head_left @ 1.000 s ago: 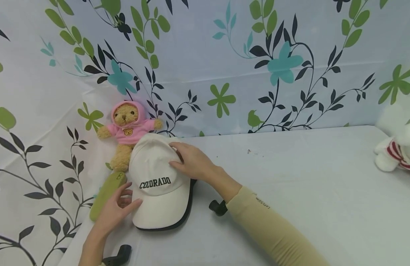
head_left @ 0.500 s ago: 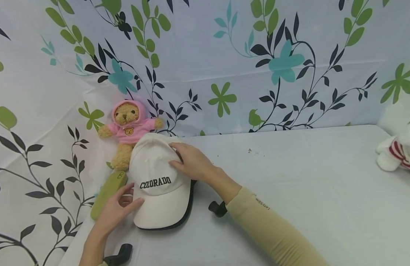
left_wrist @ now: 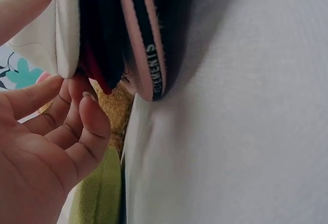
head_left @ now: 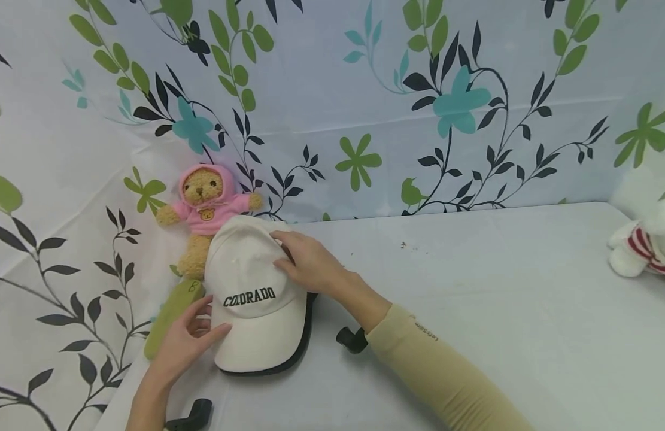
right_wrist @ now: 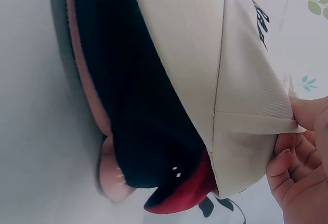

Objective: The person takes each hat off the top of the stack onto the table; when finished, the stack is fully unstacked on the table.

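Note:
A white baseball cap (head_left: 251, 317) lettered COLORADO leans at the left of the table with its brim toward me. My left hand (head_left: 182, 344) holds the brim's left side, thumb on top and fingertips at the edge. On the other side my right hand (head_left: 313, 263) pinches the fabric of the crown, which the right wrist view shows drawn up between thumb and fingers. Under the white cap lie a dark navy cap (right_wrist: 138, 126) with a red part and a pink cap (left_wrist: 146, 44) with a black lettered band. Most of both is hidden in the head view.
Behind the cap sits a teddy bear (head_left: 208, 197) in a pink hoodie. A green case (head_left: 173, 314) marked B lies beside my left hand. At the table's far right is a white plush toy (head_left: 647, 245) with red stripes. Patterned cloth (head_left: 310, 90) hangs behind.

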The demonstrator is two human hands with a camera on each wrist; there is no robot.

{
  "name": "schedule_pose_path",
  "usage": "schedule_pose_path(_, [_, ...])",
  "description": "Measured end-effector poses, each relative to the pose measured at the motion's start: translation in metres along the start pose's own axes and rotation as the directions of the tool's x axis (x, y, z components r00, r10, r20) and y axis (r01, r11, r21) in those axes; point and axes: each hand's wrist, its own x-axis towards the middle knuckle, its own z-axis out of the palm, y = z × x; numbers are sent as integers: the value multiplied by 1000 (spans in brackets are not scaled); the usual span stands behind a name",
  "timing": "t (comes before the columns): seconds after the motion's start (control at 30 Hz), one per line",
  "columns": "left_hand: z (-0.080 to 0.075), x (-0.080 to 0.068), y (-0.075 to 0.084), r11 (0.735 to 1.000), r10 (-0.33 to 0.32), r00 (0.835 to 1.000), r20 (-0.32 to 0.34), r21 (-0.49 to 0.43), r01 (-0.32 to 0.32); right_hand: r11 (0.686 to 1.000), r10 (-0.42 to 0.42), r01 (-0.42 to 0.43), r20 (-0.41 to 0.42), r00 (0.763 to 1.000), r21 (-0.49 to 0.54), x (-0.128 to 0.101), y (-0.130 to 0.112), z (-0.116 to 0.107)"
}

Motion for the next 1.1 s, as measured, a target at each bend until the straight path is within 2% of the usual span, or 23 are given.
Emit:
schedule_pose_path(0.2, [-3,-3,6,1000,14,1000,-26,10,-14,1000,-21,21,-12,1000,-20,5,-5,-6])
schedule_pose_path(0.43, [-6,0,15,994,111,991,-77,28,-109,999,-26,25,-19,999,-42,12,-9,-16])
schedule_pose_path(0.57, [-8,4,23,988,147,984,-103,53,-143,1000,-10,10,-33,999,-10,15,-8,-24])
schedule_pose_path(0.8, [-12,10,40,986,163,984,-74,34,-161,997,-11,17,-81,997,74,17,-4,-40])
schedule_pose_path(0.93, [-10,12,47,975,221,973,-71,7,-221,996,-3,11,-96,995,87,15,0,-48])
schedule_pose_path(1.1, [-5,13,56,955,292,951,-103,-28,-296,997,13,-5,-98,995,81,11,5,-59])
